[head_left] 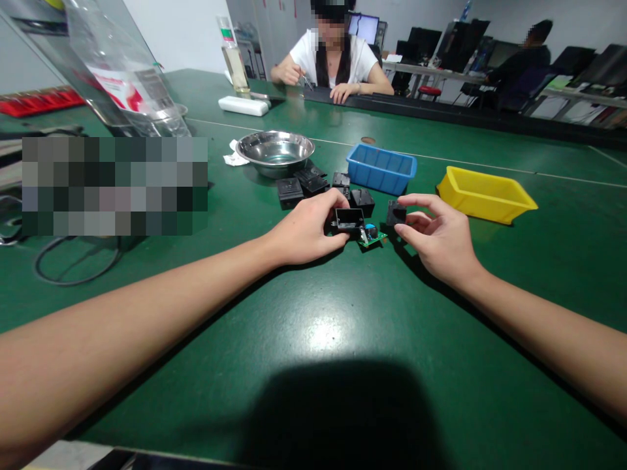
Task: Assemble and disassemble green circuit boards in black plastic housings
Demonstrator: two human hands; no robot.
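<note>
Both bare forearms reached forward from the lower corners of the view and converged toward the middle. The left arm ran in a long diagonal from the lower left, its wrist straight, and the left hand [306, 228] lay palm down with the knuckles up, fingers curled forward and the thumb tucked along its inner side, closed in a loose grip. The right arm came in from the lower right at a shallower angle. The right hand [435, 234] was turned palm inward, toward the left one, index finger stretched out on top, thumb beneath it in a pinch, the remaining fingers half curled. The two hands sat near each other, apart.
</note>
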